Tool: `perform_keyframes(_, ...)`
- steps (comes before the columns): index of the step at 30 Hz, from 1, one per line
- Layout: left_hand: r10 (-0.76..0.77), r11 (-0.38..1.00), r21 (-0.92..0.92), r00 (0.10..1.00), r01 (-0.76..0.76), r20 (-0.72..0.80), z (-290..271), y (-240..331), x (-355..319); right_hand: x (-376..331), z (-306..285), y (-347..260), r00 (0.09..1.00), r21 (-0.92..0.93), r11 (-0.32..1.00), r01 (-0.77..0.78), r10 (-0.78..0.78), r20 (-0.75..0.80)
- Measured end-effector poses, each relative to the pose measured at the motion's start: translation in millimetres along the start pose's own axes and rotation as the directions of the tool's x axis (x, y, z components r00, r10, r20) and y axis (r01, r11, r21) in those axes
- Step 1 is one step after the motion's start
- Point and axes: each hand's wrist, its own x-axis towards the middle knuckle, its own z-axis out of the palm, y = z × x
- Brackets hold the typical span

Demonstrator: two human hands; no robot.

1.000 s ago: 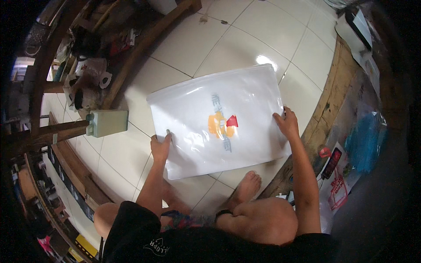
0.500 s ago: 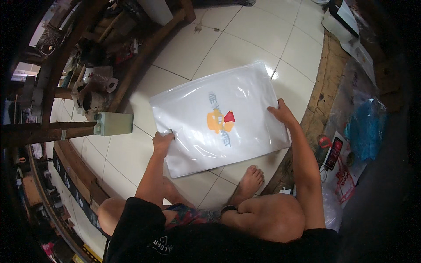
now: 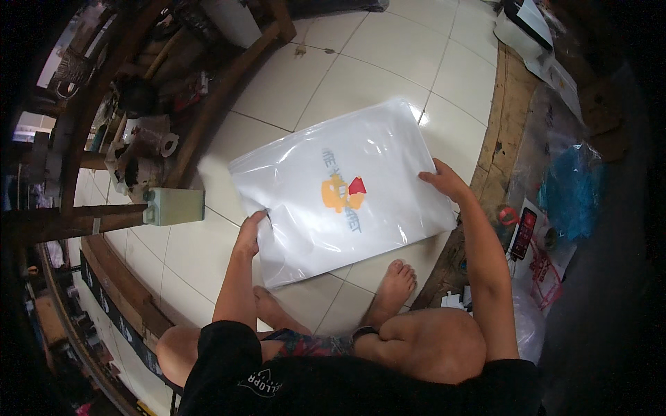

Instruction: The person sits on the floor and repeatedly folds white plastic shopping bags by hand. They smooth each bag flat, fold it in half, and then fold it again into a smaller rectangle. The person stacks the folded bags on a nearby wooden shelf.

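Note:
A large glossy white plastic bag [image 3: 305,239], flat and slightly rumpled, lies tilted across the middle of the view above the tiled floor. Its face carries a yellow, orange and red print with pale lettering. At the bag's left edge my left hand [image 3: 249,234] is closed, thumb on top and fingers partly hidden at the rim. My right hand [image 3: 444,182] pinches the opposite edge, its thumb over the upper face. Whether this is one bag or a thin stack, I cannot tell.
A pale green jerrycan [image 3: 175,206] stands on the left by a wooden frame [image 3: 208,114] with cluttered shelves. On the right runs a wooden beam [image 3: 501,114], with a blue plastic bundle [image 3: 572,191] and a dark handheld device [image 3: 524,236] beyond. My bare foot [image 3: 393,288] is below the bag.
The whole view has shifted slightly. The bag's near left corner has come a little closer to me, and its left edge bends more by my left hand. Both hands keep their hold.

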Motion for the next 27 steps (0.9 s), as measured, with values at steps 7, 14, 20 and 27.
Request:
perform_keyframes(7,0.093,0.986,-0.134,0.995,-0.095,-0.02,4,-10,-12,-31,32,-68,0.976,-0.543,0.839,0.045,-0.153,-0.156)
perform_keyframes(14,0.144,0.965,-0.235,0.983,-0.113,0.118,20,0,-20,-72,156,-98,0.945,-0.748,0.614,0.251,-0.322,0.053)
perform_keyframes(20,0.106,0.978,-0.197,0.973,-0.065,0.204,12,4,-21,-48,140,-95,0.878,-0.713,0.656,0.245,-0.462,-0.124)
perform_keyframes(27,0.173,0.928,-0.367,0.946,-0.063,0.275,24,-1,-17,-1,94,-45,0.981,0.155,0.979,0.133,-0.153,0.123)
